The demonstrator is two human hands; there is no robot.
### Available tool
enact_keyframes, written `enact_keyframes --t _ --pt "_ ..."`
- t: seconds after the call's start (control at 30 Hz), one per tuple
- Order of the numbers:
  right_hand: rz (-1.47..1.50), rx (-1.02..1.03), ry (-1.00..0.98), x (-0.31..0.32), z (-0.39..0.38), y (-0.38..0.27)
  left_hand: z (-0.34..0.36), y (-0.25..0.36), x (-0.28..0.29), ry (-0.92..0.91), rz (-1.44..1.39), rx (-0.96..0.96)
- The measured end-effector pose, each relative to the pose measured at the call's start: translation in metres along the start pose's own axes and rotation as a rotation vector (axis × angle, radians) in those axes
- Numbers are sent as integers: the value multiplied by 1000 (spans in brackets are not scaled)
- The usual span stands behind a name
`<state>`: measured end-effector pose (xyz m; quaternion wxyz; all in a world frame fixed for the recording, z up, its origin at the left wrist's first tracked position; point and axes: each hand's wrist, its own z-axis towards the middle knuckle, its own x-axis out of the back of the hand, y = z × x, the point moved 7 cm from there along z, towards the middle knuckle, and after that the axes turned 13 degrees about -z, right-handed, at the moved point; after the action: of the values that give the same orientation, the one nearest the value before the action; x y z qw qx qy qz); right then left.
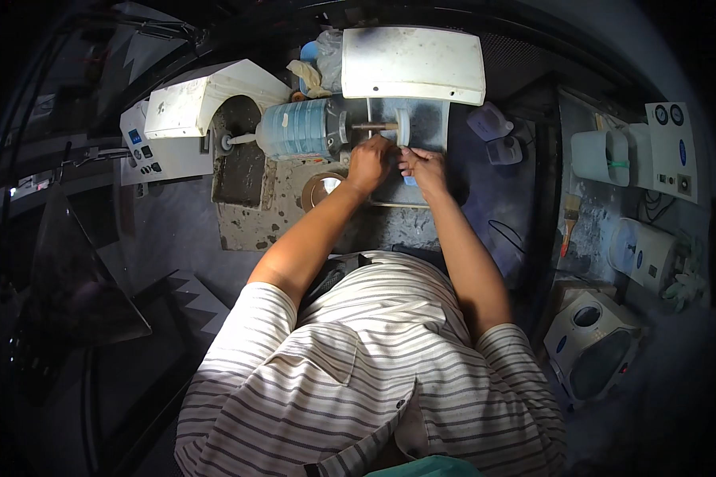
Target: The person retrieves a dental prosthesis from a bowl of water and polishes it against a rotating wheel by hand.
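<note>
Left hand (371, 161): upper middle of the frame, fingers curled in toward the wheel; it seems to pinch something small against it, but what it grips is too small to tell.
Right hand (423, 165): just right of the left hand, almost touching it, fingers bent and closed around a small pale blue piece (410, 180) that shows under the palm.
Wheel (403, 127): a white disc on a shaft, just above both hands; the fingertips reach its lower edge.
Motor (300, 129): a blue-grey drum lying on its side, left of the wheel and joined to it by the shaft; a second thin spindle sticks out of its left end.
Hood (413, 63): a white, smudged cover over the wheel, top middle of the frame.
Left hood (207, 95): a matching white cover, upper left, above the spindle.
Tray (428, 127): a grey walled box around the wheel, under the hood.
Tabletop (250, 215): dark, stained and chipped, beneath the motor.
Tape roll (320, 188): a tan ring lying flat just left of the left wrist.
Control box (147, 151): white with buttons, far upper left.
Brush (569, 219): lies on the right side, well apart from the hands.
White machines (593, 342): right edge and lower right.
Person: striped shirt fills the lower middle; both forearms run up to the wheel.
</note>
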<state>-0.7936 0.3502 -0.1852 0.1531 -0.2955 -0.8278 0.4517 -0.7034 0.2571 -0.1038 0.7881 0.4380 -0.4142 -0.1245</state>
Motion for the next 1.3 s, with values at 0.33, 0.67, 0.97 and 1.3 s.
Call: enact_keyframes --t 0.33,0.67,0.97,1.3 --pt "7 1 -33 -1 4 3 -3 -5 -1 9 2 26" --pt "-1614 519 -24 -5 -23 2 -25 2 22 -24 -12 55" --pt "-521 213 5 -1 -1 -15 -39 -6 19 36 -350 243" --pt "-134 -34 20 -3 -15 -14 -39 -1 18 67 -331 254"
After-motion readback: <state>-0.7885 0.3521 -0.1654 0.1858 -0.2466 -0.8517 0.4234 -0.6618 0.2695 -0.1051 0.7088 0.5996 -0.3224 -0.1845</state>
